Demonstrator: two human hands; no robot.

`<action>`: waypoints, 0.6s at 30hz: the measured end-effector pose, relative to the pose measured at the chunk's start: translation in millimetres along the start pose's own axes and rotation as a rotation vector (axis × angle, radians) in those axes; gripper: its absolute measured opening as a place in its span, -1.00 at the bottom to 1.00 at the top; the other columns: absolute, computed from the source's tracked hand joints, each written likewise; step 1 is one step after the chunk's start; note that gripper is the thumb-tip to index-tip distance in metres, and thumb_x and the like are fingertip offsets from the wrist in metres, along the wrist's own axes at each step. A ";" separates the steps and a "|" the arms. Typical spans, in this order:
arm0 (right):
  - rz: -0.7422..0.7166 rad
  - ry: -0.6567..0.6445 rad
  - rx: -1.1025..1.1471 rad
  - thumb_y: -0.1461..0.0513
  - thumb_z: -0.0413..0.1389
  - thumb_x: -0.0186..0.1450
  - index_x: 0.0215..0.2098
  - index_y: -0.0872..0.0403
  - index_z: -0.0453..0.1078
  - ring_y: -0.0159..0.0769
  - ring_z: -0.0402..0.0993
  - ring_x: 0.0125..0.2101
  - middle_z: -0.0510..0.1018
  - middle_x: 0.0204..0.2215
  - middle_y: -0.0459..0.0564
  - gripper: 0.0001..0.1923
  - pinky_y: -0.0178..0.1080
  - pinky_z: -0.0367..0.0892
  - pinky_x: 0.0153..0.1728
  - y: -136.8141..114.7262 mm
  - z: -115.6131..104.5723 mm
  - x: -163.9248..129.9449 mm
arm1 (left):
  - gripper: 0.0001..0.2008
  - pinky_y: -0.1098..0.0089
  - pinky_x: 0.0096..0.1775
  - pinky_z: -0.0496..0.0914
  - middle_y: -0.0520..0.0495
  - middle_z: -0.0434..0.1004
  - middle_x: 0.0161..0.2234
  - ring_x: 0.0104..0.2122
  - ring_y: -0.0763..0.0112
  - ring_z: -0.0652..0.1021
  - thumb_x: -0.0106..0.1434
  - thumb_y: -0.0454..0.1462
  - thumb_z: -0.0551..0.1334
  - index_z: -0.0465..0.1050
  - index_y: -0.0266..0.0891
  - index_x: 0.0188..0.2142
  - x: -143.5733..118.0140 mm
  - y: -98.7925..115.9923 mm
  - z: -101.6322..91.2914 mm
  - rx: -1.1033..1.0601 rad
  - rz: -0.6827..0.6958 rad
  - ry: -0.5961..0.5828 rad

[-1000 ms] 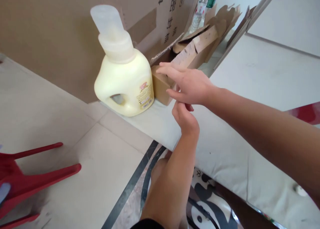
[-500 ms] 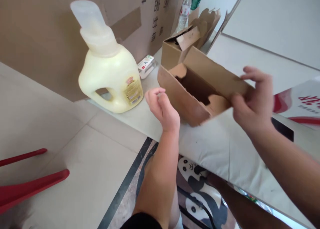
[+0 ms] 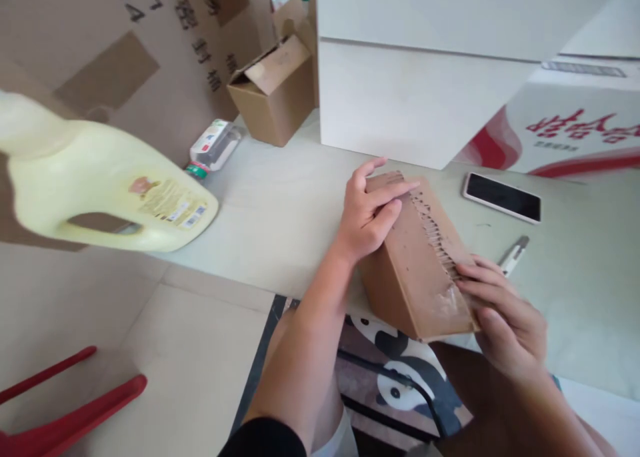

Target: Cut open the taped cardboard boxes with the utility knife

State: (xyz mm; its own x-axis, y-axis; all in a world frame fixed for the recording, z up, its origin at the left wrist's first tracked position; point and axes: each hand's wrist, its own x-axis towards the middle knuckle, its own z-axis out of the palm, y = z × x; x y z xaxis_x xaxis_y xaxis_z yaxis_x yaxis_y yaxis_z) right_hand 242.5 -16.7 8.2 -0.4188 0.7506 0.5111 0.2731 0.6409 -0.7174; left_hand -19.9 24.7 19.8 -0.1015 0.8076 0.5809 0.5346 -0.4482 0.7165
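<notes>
A brown cardboard box sits in front of me at the table's front edge, turned so that a face with a ragged, torn seam points up. My left hand grips its far left end, with the fingers lying over the top. At the near right end, my right hand holds the box, its fingertips on the torn seam and its thumb by the lower corner. The inside of the box is hidden. Just beyond my right hand lies a small white cutter-like tool, and past it a phone.
A large pale yellow jug stands at the left, by a clear bottle on its side. Behind are another cardboard box, a white box and a printed carton. A red chair part is at lower left.
The box has turned from open side up to torn seam up and come nearer the table's edge. My left hand, empty before, has taken hold of it. The view has swung right.
</notes>
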 end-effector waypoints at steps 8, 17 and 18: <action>0.239 0.139 0.308 -0.13 -0.03 0.40 0.16 -0.11 0.38 0.12 0.39 0.23 0.46 0.25 0.10 -0.50 0.20 0.36 0.15 10.0 -5.2 -19.3 | -0.74 -0.02 0.32 0.18 -0.09 0.36 0.21 0.25 0.05 0.35 0.33 -0.11 0.21 0.71 -0.04 -0.24 15.4 -16.7 7.6 -0.093 -0.067 0.004; 0.513 -0.050 0.411 0.02 0.06 0.43 0.25 -0.05 0.31 -0.04 0.53 0.08 0.56 0.14 0.11 -0.53 0.06 0.43 0.12 3.6 2.1 -15.4 | -0.75 0.05 0.33 0.20 -0.12 0.58 -0.07 0.19 0.14 0.40 0.25 -0.17 0.18 0.65 -0.12 -0.28 7.4 -36.9 -17.2 -0.228 -0.302 0.361; 0.419 -0.053 0.412 0.04 0.06 0.43 0.29 -0.06 0.28 -0.03 0.49 0.14 0.53 0.18 0.11 -0.51 0.07 0.41 0.15 1.5 -0.6 -15.5 | -0.74 0.06 0.30 0.25 -0.11 0.58 -0.07 0.19 0.16 0.40 0.29 -0.12 0.16 0.63 -0.10 -0.26 4.4 -39.0 -16.4 -0.251 -0.314 0.327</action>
State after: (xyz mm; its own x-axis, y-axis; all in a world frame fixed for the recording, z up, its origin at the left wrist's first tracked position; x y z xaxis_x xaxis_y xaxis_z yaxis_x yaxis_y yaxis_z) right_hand 249.9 -27.3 -0.5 -0.3931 0.9106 0.1276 0.0698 0.1679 -0.9833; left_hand -54.9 39.5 0.8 -0.5029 0.7738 0.3850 0.2230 -0.3142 0.9228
